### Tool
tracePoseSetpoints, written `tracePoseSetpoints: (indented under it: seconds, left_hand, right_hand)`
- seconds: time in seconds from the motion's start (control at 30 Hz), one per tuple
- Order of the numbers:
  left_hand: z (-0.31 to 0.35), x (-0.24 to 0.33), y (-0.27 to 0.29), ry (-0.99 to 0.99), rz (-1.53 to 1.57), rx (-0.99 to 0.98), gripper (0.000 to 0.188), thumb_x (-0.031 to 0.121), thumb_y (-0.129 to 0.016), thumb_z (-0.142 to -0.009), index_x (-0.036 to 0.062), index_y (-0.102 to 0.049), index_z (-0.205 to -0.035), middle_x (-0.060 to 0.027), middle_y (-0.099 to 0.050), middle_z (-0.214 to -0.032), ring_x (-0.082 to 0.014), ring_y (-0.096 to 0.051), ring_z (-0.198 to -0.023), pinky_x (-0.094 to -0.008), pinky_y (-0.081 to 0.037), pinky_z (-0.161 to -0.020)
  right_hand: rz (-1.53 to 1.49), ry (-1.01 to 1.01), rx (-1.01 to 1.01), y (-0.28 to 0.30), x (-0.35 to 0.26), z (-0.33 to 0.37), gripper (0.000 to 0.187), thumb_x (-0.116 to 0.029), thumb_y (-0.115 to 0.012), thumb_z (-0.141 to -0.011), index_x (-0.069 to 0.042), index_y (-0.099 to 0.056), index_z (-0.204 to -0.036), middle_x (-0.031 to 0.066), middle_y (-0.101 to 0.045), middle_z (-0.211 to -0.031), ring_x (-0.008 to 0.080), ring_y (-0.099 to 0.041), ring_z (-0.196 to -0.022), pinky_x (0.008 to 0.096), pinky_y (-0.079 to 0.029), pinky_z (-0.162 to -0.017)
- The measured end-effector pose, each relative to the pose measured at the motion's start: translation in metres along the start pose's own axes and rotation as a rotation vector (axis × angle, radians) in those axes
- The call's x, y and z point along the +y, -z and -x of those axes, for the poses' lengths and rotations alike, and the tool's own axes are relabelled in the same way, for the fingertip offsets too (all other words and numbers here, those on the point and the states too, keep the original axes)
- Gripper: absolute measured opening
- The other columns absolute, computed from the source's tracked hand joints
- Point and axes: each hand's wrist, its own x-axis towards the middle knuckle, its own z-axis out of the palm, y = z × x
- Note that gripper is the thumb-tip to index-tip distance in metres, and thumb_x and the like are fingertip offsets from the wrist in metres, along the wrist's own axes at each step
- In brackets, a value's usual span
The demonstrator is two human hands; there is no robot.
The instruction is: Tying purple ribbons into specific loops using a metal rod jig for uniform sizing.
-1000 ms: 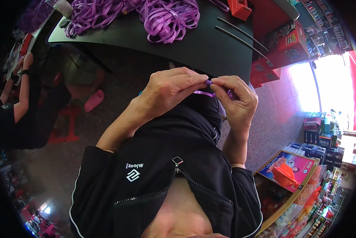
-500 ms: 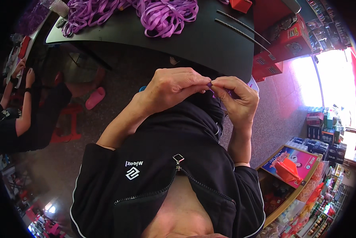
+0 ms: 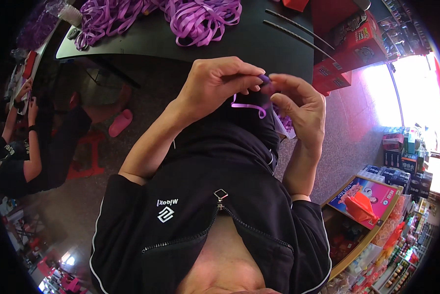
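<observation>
My left hand pinches a small dark purple piece between thumb and fingertips, above my lap. A thin light purple ribbon hangs in a loop below these fingers; where it joins the piece I cannot make out. My right hand is just to the right, its thumb and index finger apart and a little blurred. Its fingertips are close to the piece without a visible grip on it. Partly behind my right hand, a white-edged container with purple strips sits low beside my leg.
Ahead is a dark table with heaps of purple ribbon and two thin metal rods. Red boxes stand at its right. Another person sits at far left near a red stool. A display case is at lower right.
My right fingers have come away from the pinched piece and spread. Both hands have risen slightly toward the table. The ribbon loop now shows below my left fingers.
</observation>
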Motion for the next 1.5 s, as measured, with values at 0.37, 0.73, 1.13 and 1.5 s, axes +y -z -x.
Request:
tracePoseSetpoints:
  seconds: [0.37, 0.73, 1.13, 1.5]
  left_hand:
    - [-0.025, 0.011, -0.034, 0.016, -0.064, -0.284, 0.055, -0.001, -0.069, -0.077, 0.008, -0.052, -0.128, -0.0085, -0.056, -0.122, -0.0196, -0.06, -0.105, -0.0272, -0.053, -0.081]
    - [-0.13, 0.009, -0.063, -0.114, -0.442, -0.221, 0.021, 0.007, -0.062, -0.084, -0.0004, -0.065, -0.103, -0.01, -0.068, -0.089, -0.0171, -0.066, -0.085, -0.0276, -0.05, -0.074]
    - [-0.267, -0.068, -0.112, -0.015, -0.531, -0.284, 0.019, 0.014, -0.063, -0.08, -0.0008, -0.068, -0.091, -0.013, -0.068, -0.079, -0.02, -0.067, -0.074, -0.0306, -0.051, -0.07]
    - [-0.276, -0.116, -0.137, 0.016, -0.536, -0.376, 0.021, 0.02, -0.065, -0.077, 0.002, -0.07, -0.088, -0.0148, -0.068, -0.081, -0.0274, -0.067, -0.08, -0.034, -0.051, -0.075]
  right_hand:
    - [0.338, 0.034, 0.22, 0.051, -0.009, 0.024, 0.007, -0.003, -0.068, -0.082, 0.001, -0.067, -0.088, 0.0018, -0.065, -0.073, 0.0049, -0.06, -0.068, 0.0178, -0.046, -0.062]
    - [0.934, -0.015, 0.842, 0.247, 0.047, -0.04, 0.025, -0.027, -0.067, -0.081, -0.002, -0.071, -0.082, 0.0068, -0.067, -0.067, 0.0101, -0.062, -0.066, 0.026, -0.047, -0.063]
    - [0.317, 0.336, 0.714, 0.229, 0.097, -0.119, 0.011, -0.01, -0.064, -0.086, 0.0, -0.067, -0.089, 0.0055, -0.068, -0.076, 0.0051, -0.057, -0.067, 0.0172, -0.043, -0.061]
    - [0.044, 0.249, 0.679, 0.214, 0.13, -0.126, 0.012, -0.008, -0.065, -0.086, 0.002, -0.066, -0.094, 0.0044, -0.068, -0.08, 0.0046, -0.058, -0.07, 0.0166, -0.044, -0.064]
